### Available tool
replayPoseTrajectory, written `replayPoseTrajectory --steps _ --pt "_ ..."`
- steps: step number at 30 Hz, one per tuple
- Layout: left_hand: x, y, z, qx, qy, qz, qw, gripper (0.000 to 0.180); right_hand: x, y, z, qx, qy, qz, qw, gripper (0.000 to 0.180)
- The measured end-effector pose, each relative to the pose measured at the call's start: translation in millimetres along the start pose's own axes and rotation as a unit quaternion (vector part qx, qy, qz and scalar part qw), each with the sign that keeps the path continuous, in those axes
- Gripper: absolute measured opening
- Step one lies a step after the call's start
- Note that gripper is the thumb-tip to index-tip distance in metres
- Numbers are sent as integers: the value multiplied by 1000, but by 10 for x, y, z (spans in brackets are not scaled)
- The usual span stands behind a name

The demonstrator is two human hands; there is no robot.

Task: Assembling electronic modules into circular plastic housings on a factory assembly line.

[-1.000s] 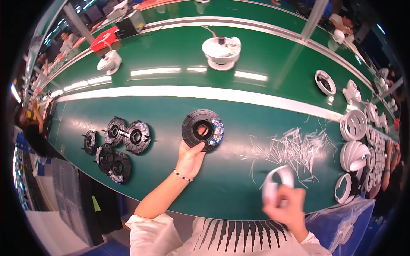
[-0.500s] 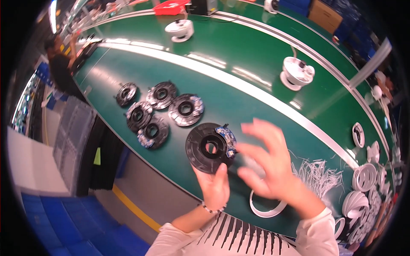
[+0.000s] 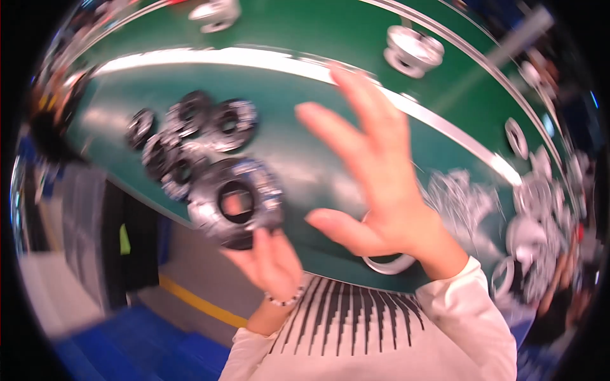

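Between the thumb and fingers of my left hand (image 3: 270, 259) is a round black plastic housing (image 3: 213, 206) with a hole in its middle. A curved blue circuit board (image 3: 257, 181) sits along its upper right side. The housing is smeared by motion, and some of my fingers are hidden beneath it. My right hand (image 3: 378, 171) is raised over the table with its fingers spread and nothing in it. Just beyond the held housing, several similar black housings (image 3: 234, 124) lie grouped on the green table. A white ring (image 3: 389, 265) lies partly hidden under my right wrist.
A pile of thin white strips (image 3: 464, 200) lies right of my right hand. Farther right are stacked white rings and parts (image 3: 527, 238). Beyond a pale rail (image 3: 445, 130), white round assemblies (image 3: 413, 54) stand on a green surface. The table's near edge (image 3: 149, 204) runs at the left.
My left hand has carried the black housing leftward, closer to the grouped housings. My right hand has come away from it, risen and spread its fingers. The whole view has also shifted and blurred.
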State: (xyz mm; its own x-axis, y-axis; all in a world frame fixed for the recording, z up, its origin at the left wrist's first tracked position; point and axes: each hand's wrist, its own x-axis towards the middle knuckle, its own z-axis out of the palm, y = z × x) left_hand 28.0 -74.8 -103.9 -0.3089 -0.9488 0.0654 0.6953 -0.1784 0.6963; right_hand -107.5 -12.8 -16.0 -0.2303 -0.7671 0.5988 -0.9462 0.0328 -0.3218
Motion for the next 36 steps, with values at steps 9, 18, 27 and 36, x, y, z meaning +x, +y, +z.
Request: replayPoseTrajectory --steps 9,18,27,36 --pt "-222 -446 148 10 -114 -49 992 66 -1546 -278 -145 -109 -224 458 853 119" --pt "-335 -423 97 53 -124 8 991 75 -933 139 -415 343 7 342 875 109" --pt "-264 -341 -5 129 -85 82 985 93 -206 -219 201 326 -151 181 915 117" --pt "141 91 -204 -449 -234 -289 812 86 -358 -283 222 264 -135 148 943 116"
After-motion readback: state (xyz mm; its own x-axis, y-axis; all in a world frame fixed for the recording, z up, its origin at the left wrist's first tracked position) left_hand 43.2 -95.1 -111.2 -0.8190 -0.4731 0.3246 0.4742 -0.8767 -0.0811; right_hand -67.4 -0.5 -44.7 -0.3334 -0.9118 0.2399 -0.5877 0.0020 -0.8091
